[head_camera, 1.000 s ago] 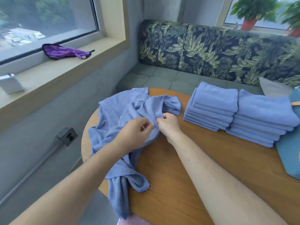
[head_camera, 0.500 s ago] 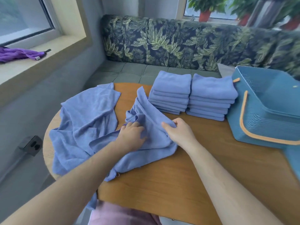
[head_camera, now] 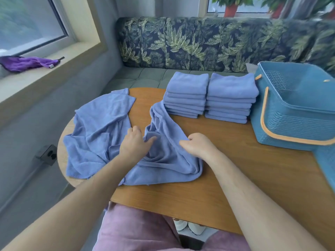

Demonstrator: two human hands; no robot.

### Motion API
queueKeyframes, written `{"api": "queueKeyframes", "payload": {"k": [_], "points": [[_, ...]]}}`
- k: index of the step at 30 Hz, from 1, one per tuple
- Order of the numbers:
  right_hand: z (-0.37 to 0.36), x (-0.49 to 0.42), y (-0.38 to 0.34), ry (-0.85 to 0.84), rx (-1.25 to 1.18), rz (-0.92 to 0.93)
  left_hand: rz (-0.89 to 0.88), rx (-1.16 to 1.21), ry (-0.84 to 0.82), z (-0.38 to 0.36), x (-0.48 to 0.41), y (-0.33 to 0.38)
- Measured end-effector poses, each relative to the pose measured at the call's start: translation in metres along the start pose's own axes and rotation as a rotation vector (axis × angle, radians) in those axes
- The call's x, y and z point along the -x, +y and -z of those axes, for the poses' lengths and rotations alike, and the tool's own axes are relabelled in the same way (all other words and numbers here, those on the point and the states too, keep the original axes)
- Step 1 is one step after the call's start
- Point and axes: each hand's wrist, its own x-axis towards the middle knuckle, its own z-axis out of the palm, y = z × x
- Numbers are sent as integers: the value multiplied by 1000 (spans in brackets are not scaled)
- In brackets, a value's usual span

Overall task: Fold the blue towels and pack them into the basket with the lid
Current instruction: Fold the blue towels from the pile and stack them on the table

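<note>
1. Head view showed that you had pulled one towel point(head_camera: 168, 154) clear of the loose cloth. It lay crumpled near the middle of the desk point(head_camera: 235, 178), with its far corner reaching the foot of the left stack point(head_camera: 186, 96).
2. Your right hand point(head_camera: 197, 144) pinched the towel's near edge with its fingers curled on the cloth. Your left hand point(head_camera: 135, 144) rested on the towel's left side with bent fingers and the thumb spread over a fold. I cannot tell whether that hand actually gripped the cloth.
3. One second earlier both hands had been bunched together in a single heap at the desk's left edge. Half a second earlier the towel was only partly free. At this moment bare wood showed between it and the second loose towel point(head_camera: 101, 127), which stayed draped over the left rim.
4. Your head had also swung right, bringing the basket point(head_camera: 290, 127) into sight beside the right stack point(head_camera: 232, 97).
5. In my judgement, the separating was done and this towel was ready to be spread flat and folded.
6. The part of the basket you could see held nothing, so packing looked not yet begun.
</note>
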Motion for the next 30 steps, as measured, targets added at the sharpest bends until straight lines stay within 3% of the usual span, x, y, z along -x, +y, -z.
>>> {"api": "queueKeyframes", "payload": {"k": [6, 12, 19, 25, 30], "points": [[0, -7, -14, 84, -141, 97, -14, 223, -30, 1, -13, 14], [42, 9, -31, 298, -624, 80, 35, 688, 76, 52, -19, 34], [109, 12, -34, 395, -838, 72, -3, 752, 185, 105, -33, 52], [174, 51, -37, 518, -911, 128, -24, 1129, 64, 144, -33, 93], [217, 88, -40, 532, -801, 188, -86, 1237, -106, 174, -13, 119]]}}
